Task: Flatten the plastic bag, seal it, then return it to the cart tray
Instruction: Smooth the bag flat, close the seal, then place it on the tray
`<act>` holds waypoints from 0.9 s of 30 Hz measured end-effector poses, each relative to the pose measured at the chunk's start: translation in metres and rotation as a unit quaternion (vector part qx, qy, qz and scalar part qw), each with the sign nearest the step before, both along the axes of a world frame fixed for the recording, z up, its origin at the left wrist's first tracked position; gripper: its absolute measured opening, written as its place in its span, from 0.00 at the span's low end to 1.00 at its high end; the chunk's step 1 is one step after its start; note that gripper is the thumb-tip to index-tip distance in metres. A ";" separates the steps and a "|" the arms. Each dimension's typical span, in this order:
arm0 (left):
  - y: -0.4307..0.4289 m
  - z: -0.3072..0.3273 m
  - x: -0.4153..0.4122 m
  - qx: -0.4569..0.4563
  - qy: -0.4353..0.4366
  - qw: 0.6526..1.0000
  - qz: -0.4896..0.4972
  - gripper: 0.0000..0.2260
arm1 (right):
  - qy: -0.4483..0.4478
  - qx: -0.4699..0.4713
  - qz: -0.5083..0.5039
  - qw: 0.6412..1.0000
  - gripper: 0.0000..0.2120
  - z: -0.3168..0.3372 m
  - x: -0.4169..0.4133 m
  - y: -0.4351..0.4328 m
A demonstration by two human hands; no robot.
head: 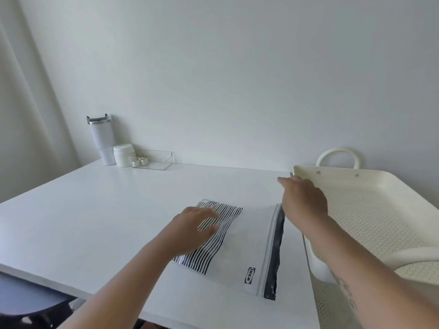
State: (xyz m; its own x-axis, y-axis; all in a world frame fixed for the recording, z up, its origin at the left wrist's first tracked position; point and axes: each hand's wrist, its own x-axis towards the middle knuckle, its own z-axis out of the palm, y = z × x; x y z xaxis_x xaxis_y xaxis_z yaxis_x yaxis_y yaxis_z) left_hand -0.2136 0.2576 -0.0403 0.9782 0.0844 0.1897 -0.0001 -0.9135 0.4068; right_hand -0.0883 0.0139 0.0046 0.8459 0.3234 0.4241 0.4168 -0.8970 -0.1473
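Upper left of frame, back of white worktop [95,210]: white tumbler [102,141] w/ lid, white jar [123,155] just beside it, clear tray [152,159] w/ two small metal bits inside. Lower centre: left hand [198,224] palm down, fingers spread flat on the striped end of the plastic bag [242,245], pressing, not clamped on anything. Bag lies flat on worktop, striped part at its left, clear middle w/ logo, zip strip + dark band at its right end, near the worktop's right edge. Centre right: right hand [303,200] at far end of the zip strip, fingers pointing away; grip state can't tell, whether it touches the strip also unclear. Right of frame: cream perforated cart tray [392,186] w/ loop handle, just beside worktop, right forearm crossing over its near rim
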 end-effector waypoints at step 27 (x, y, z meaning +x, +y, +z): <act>-0.014 -0.052 0.021 0.183 0.138 0.967 0.112 0.25 | 0.204 -0.063 0.136 0.967 0.30 -0.116 -0.004 0.108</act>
